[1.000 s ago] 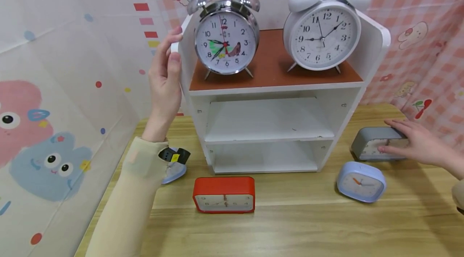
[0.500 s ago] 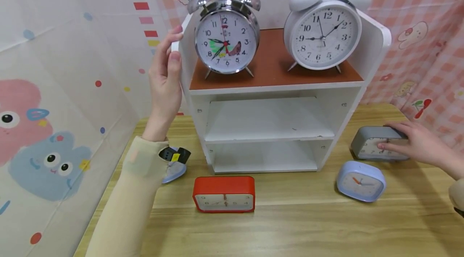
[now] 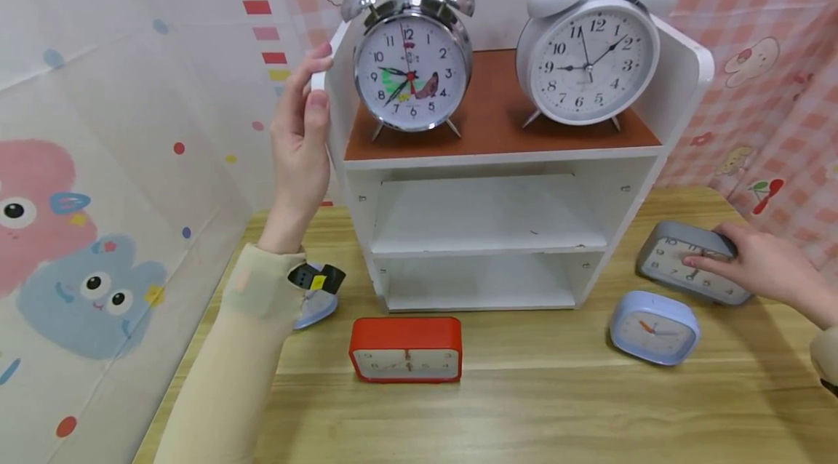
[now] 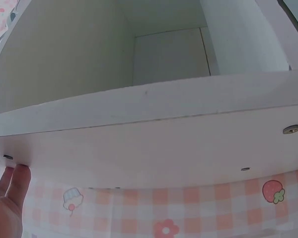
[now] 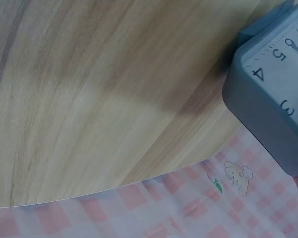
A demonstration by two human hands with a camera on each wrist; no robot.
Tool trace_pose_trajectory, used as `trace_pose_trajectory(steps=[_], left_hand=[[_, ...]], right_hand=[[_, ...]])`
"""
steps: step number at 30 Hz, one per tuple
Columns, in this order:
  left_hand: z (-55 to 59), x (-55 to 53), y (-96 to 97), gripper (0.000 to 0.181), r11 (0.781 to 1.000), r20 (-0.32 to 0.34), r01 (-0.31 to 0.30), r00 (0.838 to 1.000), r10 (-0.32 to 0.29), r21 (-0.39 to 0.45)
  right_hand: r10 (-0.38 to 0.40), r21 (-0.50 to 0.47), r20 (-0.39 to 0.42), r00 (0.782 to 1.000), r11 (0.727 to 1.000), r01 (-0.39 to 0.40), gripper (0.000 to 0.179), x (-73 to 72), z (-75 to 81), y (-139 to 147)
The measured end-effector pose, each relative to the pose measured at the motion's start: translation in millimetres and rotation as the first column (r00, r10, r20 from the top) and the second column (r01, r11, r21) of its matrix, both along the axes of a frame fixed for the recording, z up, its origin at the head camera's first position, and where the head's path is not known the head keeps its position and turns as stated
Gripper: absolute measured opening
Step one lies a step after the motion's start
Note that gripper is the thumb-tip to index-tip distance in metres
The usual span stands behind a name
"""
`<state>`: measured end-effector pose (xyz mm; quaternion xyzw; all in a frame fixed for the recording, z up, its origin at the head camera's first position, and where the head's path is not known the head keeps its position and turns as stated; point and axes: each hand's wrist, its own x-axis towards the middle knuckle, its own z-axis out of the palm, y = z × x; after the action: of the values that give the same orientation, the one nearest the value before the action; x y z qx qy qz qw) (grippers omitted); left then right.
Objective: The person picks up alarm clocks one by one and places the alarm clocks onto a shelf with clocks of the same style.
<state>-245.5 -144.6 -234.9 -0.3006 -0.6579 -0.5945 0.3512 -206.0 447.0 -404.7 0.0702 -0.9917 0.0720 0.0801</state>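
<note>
At the left my left hand (image 3: pixel 300 137) grips the upper side edge of a white shelf unit (image 3: pixel 487 217), thumb in front and fingers round the back. The left wrist view shows the unit's side panel (image 4: pixel 139 153) close up, with fingertips at its far left. On the right, my right hand (image 3: pixel 769 260) pinches a grey rectangular alarm clock (image 3: pixel 664 257), the thumb across its white face and the fingers over the top. The clock leans with its face tipped upward, right end lower. In the right wrist view the grey clock (image 5: pixel 260 119) shows beside the wooden table.
Two twin-bell alarm clocks, one silver (image 3: pixel 411 75) and one white (image 3: pixel 589 64), stand on the brown top board. A red clock (image 3: pixel 406 337) and a light-blue clock (image 3: pixel 655 329) stand in front of the unit. Another blue clock (image 3: pixel 317 308) is partly behind my left wrist.
The grey clock has turned in my right hand, its face tipping up and its right end dropping. My left hand keeps the same hold on the shelf unit.
</note>
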Motion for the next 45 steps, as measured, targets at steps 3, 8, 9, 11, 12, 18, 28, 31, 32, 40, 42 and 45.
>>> trace_pose_trajectory(steps=[3, 8, 9, 11, 12, 18, 28, 31, 32, 40, 42, 45], left_hand=[[0.4, -0.4, 0.4, 0.077, 1.000, -0.010, 0.003, 1.000, -0.003, 0.003], [0.3, -0.3, 0.2, 0.077, 1.000, -0.012, -0.005, 1.000, 0.005, -0.002], [0.3, -0.2, 0.3, 0.078, 1.000, -0.008, -0.006, 1.000, 0.006, -0.003], [0.2, 0.1, 0.3, 0.077, 1.000, -0.003, -0.008, 1.000, 0.008, -0.008], [0.3, 0.2, 0.3, 0.076, 1.000, 0.000, -0.009, 1.000, 0.009, -0.010], [0.2, 0.6, -0.2, 0.070, 1.000, 0.014, 0.001, 1.000, 0.000, -0.016], [0.9, 0.3, 0.0, 0.072, 1.000, -0.009, 0.004, 1.000, -0.004, 0.010], [1.2, 0.8, 0.5, 0.074, 1.000, -0.005, 0.005, 1.000, -0.005, 0.011], [1.3, 1.0, 0.5, 0.073, 1.000, -0.004, 0.003, 1.000, -0.003, 0.009], [0.8, 1.8, 0.3, 0.068, 1.000, -0.001, 0.013, 1.000, -0.013, 0.015], [0.5, 1.6, -0.1, 0.068, 1.000, -0.006, 0.015, 1.000, -0.015, 0.020], [0.1, 1.1, -0.6, 0.066, 0.999, -0.019, 0.022, 1.000, -0.021, 0.035]], right_hand=[[-0.016, 0.007, -0.005, 1.000, 1.000, 0.016, 0.059, 0.8, -1.8, -0.6], [-0.031, -0.001, 0.000, 1.000, 1.000, 0.031, 0.064, -0.3, -5.0, -0.6], [-0.032, -0.006, 0.003, 0.999, 0.999, 0.032, 0.064, -0.4, -5.5, -0.9], [-0.032, -0.022, 0.008, 0.999, 0.999, 0.032, 0.063, 0.1, -6.1, -1.6], [-0.034, -0.027, 0.006, 0.999, 0.999, 0.034, 0.063, 0.6, -6.4, -2.3], [-0.005, -0.061, -0.056, 0.998, 0.998, 0.002, 0.053, 4.8, -6.8, -2.4], [-0.037, -0.045, -0.173, 0.984, 0.999, 0.030, 0.076, 13.2, 19.6, -4.8], [-0.027, -0.037, -0.241, 0.970, 0.999, 0.019, 0.086, 16.9, 24.6, -6.8], [-0.019, -0.035, -0.267, 0.964, 0.999, 0.010, 0.089, 17.8, 26.0, -7.0], [0.036, -0.063, -0.395, 0.918, 0.996, -0.067, 0.094, 25.6, 39.3, -13.8], [0.036, -0.078, -0.392, 0.919, 0.994, -0.072, 0.090, 28.1, 43.1, -17.1], [0.040, -0.081, -0.386, 0.921, 0.994, -0.077, 0.089, 31.3, 49.0, -23.0]])
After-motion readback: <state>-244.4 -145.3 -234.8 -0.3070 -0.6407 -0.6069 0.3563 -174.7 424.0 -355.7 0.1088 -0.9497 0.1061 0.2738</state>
